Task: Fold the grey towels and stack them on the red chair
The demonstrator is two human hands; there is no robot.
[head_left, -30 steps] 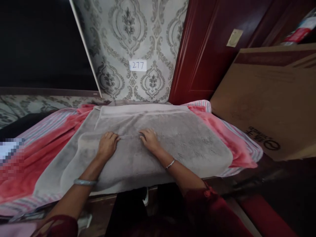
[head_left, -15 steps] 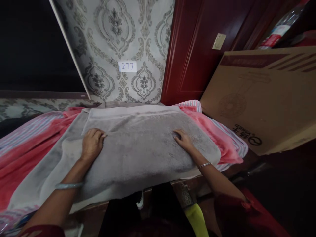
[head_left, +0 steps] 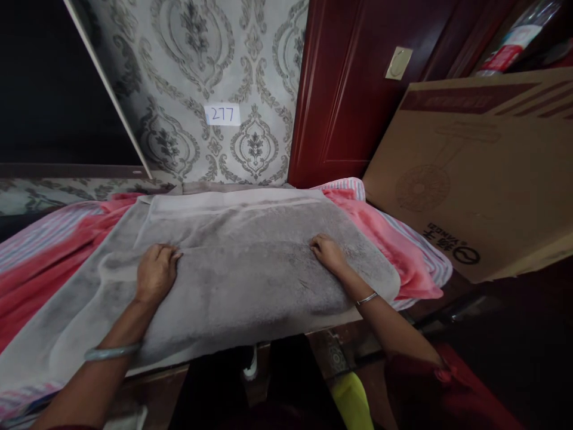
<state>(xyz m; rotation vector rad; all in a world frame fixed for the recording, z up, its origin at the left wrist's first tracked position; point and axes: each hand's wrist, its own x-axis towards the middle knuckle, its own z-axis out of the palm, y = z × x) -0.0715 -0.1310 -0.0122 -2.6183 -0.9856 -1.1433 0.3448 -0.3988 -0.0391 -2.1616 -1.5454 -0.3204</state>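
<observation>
A grey plush towel point(head_left: 250, 286) with a paler band along its far side lies spread in front of me. My left hand point(head_left: 156, 272) is closed on the towel left of its middle, fingers bunched and thumb tip pointing inward. To the right, my right hand point(head_left: 329, 254) is closed too, its curled fingers pinching the pile. Between the two hands runs a faint straight crease. Fabric caught inside the fingers is mostly hidden. Beneath the towel, a red-pink plush cloth point(head_left: 414, 269) sticks out on both sides.
Striped fabric point(head_left: 441, 266) edges the pile. A large cardboard box point(head_left: 483, 179) leans at the right, with a bottle point(head_left: 514, 45) behind it. A dark screen point(head_left: 58, 89) hangs at the left. Behind stand a patterned wall point(head_left: 192, 48) and a red door point(head_left: 340, 89).
My right hand's fingers, partly apart before, have closed on the towel. My left hand has moved slightly left and nearer to me. The view has shifted a little.
</observation>
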